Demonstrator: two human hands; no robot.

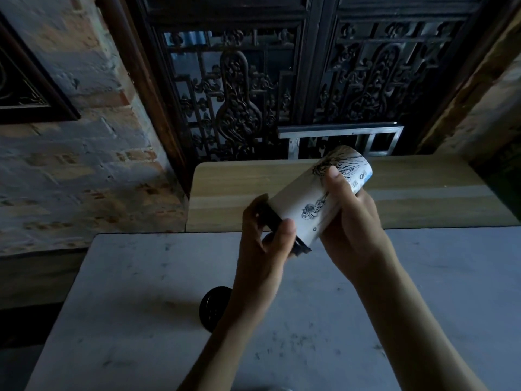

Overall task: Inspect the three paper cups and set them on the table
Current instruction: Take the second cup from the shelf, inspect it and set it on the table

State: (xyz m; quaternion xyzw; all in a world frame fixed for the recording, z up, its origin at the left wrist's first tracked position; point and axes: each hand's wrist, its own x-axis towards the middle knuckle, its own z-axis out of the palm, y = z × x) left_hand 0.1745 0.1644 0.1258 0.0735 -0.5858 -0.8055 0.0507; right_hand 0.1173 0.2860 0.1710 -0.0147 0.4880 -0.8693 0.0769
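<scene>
A white paper cup with dark ink drawings lies tilted in the air above the grey table, its black-lidded end pointing down-left. My left hand grips that lidded end. My right hand wraps the cup's upper half, thumb across the drawing. A second black-lidded cup stands on the table below my left forearm, partly hidden by it. No third cup is visible.
A light wooden bench or tabletop sits just beyond the grey table. Behind it are dark carved lattice doors and a metal frame. A brick wall lies to the left.
</scene>
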